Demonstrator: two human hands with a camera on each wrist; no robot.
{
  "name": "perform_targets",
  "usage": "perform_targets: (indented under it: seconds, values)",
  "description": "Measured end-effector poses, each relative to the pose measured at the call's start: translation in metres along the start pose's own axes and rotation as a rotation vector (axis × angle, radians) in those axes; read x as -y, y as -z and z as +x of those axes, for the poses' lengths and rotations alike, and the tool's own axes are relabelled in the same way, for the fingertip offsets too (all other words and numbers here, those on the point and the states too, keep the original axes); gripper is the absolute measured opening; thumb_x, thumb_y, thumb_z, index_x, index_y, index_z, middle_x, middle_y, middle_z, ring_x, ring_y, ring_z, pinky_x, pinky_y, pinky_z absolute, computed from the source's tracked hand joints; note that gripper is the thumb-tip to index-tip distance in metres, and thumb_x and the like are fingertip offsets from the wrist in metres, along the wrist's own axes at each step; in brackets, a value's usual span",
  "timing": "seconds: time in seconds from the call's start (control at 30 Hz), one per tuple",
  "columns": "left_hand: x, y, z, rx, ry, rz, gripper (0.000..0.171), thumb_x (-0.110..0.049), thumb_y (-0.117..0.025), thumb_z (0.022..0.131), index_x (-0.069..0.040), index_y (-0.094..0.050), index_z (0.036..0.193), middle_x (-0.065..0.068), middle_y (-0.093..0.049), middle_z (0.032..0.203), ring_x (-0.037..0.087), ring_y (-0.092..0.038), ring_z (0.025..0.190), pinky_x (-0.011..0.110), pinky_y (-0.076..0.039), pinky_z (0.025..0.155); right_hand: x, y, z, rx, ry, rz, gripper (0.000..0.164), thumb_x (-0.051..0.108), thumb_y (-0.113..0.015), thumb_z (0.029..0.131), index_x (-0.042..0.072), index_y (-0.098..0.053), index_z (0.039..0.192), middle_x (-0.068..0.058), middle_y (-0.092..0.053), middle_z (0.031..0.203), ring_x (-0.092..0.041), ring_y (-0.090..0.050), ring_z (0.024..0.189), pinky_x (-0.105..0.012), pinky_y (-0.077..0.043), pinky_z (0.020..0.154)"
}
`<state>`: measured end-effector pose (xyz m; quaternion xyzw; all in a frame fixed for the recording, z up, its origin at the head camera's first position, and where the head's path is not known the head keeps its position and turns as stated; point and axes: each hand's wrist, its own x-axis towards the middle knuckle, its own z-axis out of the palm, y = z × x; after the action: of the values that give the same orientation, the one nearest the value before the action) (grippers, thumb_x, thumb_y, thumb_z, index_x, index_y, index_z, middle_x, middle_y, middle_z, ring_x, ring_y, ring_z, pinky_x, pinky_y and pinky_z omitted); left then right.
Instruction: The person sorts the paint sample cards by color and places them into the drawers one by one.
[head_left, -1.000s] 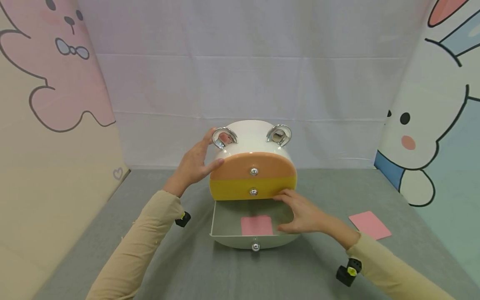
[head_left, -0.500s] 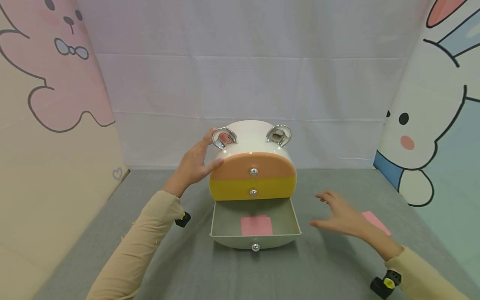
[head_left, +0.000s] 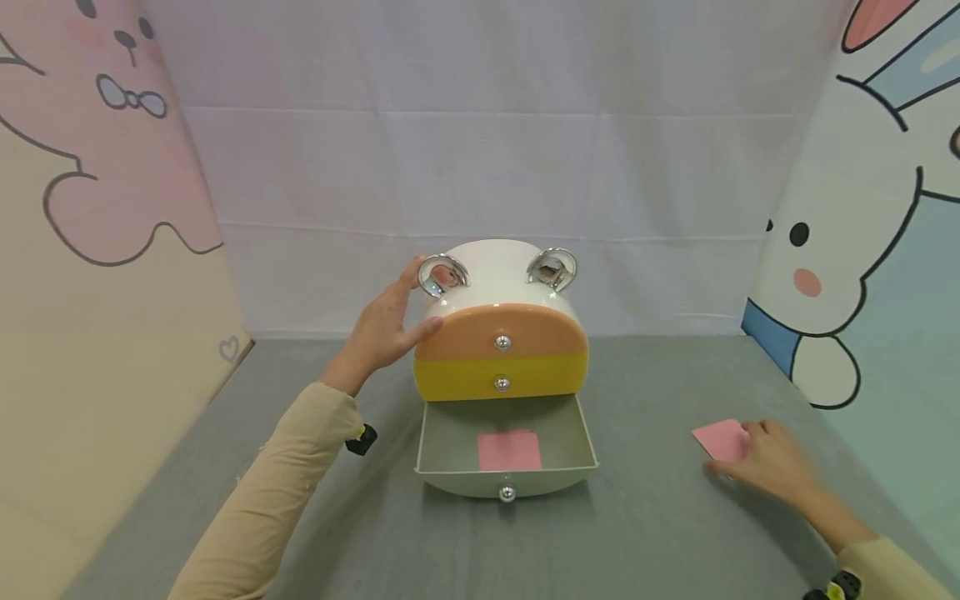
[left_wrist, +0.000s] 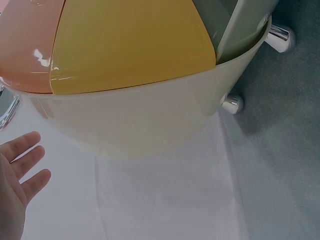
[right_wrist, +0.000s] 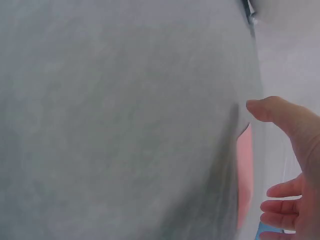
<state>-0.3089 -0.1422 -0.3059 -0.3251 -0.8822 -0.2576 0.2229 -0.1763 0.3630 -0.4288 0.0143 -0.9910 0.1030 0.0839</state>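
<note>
A small white drawer cabinet (head_left: 487, 271) with an orange drawer (head_left: 468, 333), a yellow drawer (head_left: 457, 379) and chrome ears stands mid-table. Its bottom grey-green drawer (head_left: 446, 433) is pulled out, with pink paper (head_left: 508, 452) lying inside. My left hand (head_left: 375, 333) rests along the cabinet's left side by the ear, fingers extended; in the left wrist view, fingertips of that hand (left_wrist: 35, 180) show beside the white body. Far to the right, my right hand (head_left: 772, 467) reaches over a pink square of paper (head_left: 720, 439), thumb and fingers spread apart around it (right_wrist: 244, 175).
Grey cloth (head_left: 645, 533) covers the table. A pale curtain (head_left: 495, 167) hangs behind, with a bear panel (head_left: 135, 200) on the left and a rabbit panel (head_left: 832, 250) on the right. Chrome feet (left_wrist: 232, 104) support the cabinet.
My right hand has left the open drawer and moved right to the pink square on the table. My left hand has stayed at the cabinet. The view has shifted slightly.
</note>
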Motion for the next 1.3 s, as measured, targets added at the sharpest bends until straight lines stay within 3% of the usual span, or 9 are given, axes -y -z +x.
perform_targets:
  seconds: [0.17, 0.6, 0.8, 1.0, 1.3]
  values:
    - [0.001, 0.0, 0.0, -0.002, -0.006, 0.0, 0.084, -0.049, -0.056, 0.085, -0.022, -0.007, 0.147, 0.016, -0.046, 0.133, 0.032, -0.043, 0.121, 0.052, -0.035, 0.096, -0.014, -0.004, -0.005, -0.023, -0.033, -0.041, 0.077, 0.054, -0.076, 0.057, -0.015, -0.054, 0.084, -0.026, -0.05, 0.078, -0.039, -0.049, 0.072, -0.049, -0.04, 0.057]
    - [0.0, 0.001, -0.001, -0.015, -0.012, -0.009, 0.083, -0.054, -0.052, 0.085, -0.021, -0.008, 0.147, 0.015, -0.046, 0.133, 0.031, -0.043, 0.122, 0.052, -0.035, 0.096, -0.023, -0.006, -0.002, 0.065, -0.075, -0.012, 0.065, 0.05, -0.073, 0.062, -0.012, -0.057, 0.073, -0.019, -0.053, 0.069, -0.031, -0.05, 0.067, -0.042, -0.039, 0.055]
    - [0.001, 0.0, 0.0, -0.009, -0.009, -0.007, 0.083, -0.053, -0.052, 0.085, -0.021, -0.008, 0.147, 0.015, -0.047, 0.133, 0.031, -0.043, 0.121, 0.051, -0.036, 0.095, -0.016, -0.007, -0.002, 0.065, -0.049, 0.026, 0.062, 0.041, -0.074, 0.062, -0.015, -0.056, 0.081, -0.022, -0.055, 0.075, -0.035, -0.05, 0.074, -0.046, -0.042, 0.062]
    - [0.001, 0.001, 0.0, -0.007, -0.009, -0.009, 0.082, -0.049, -0.054, 0.085, -0.021, -0.008, 0.147, 0.015, -0.046, 0.133, 0.031, -0.043, 0.121, 0.051, -0.036, 0.095, -0.002, -0.003, 0.0, 0.11, -0.027, 0.031, 0.076, 0.041, -0.076, 0.062, -0.022, -0.053, 0.097, -0.032, -0.053, 0.091, -0.042, -0.049, 0.085, -0.053, -0.042, 0.072]
    - [0.001, 0.001, 0.0, -0.009, -0.012, -0.005, 0.083, -0.058, -0.048, 0.085, -0.02, -0.008, 0.147, 0.015, -0.047, 0.133, 0.031, -0.043, 0.121, 0.05, -0.036, 0.095, 0.035, 0.015, 0.009, 0.035, 0.107, 0.061, 0.073, 0.041, -0.077, 0.061, -0.014, -0.055, 0.103, -0.023, -0.053, 0.094, -0.031, -0.05, 0.081, -0.043, -0.045, 0.065]
